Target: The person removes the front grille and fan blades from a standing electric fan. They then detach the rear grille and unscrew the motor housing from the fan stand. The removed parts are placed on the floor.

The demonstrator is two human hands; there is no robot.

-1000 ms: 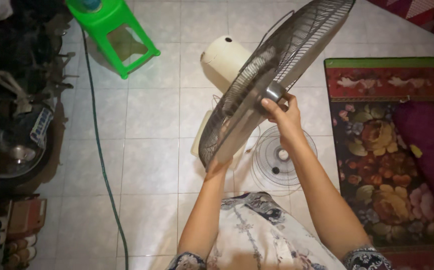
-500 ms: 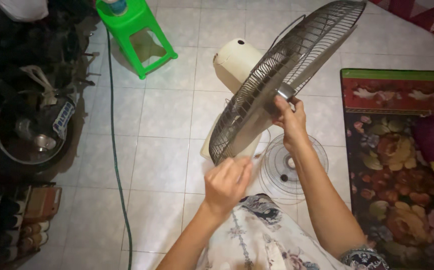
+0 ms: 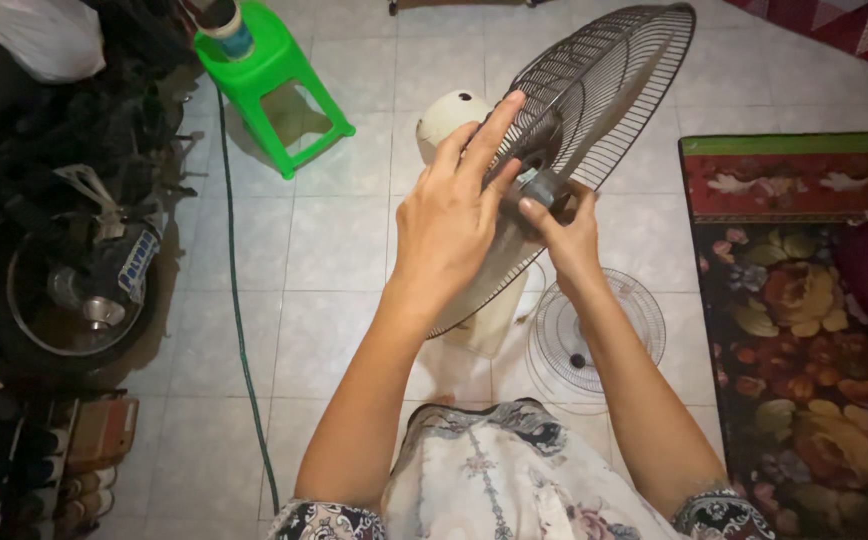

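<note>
I hold a round dark wire fan guard (image 3: pixel 614 90) tilted up in front of me. My right hand (image 3: pixel 566 232) grips its metal centre hub from below. My left hand (image 3: pixel 454 215) lies flat against the near face of the guard, fingers spread and pointing up toward the hub. Behind the guard stands the cream fan body (image 3: pixel 454 115) with its base on the tiled floor. A second wire guard (image 3: pixel 599 335) lies flat on the tiles under my right forearm.
A green plastic stool (image 3: pixel 274 80) stands at the back left with a small container on top. A green hose (image 3: pixel 239 320) runs along the floor. A motorbike wheel (image 3: pixel 64 290) and shoes are at the left. A floral rug (image 3: pixel 804 330) covers the right side.
My left hand left the guard's lower rim, rose and now presses on the guard's face near the hub. The guard has turned more upright. My right hand stays on the hub.
</note>
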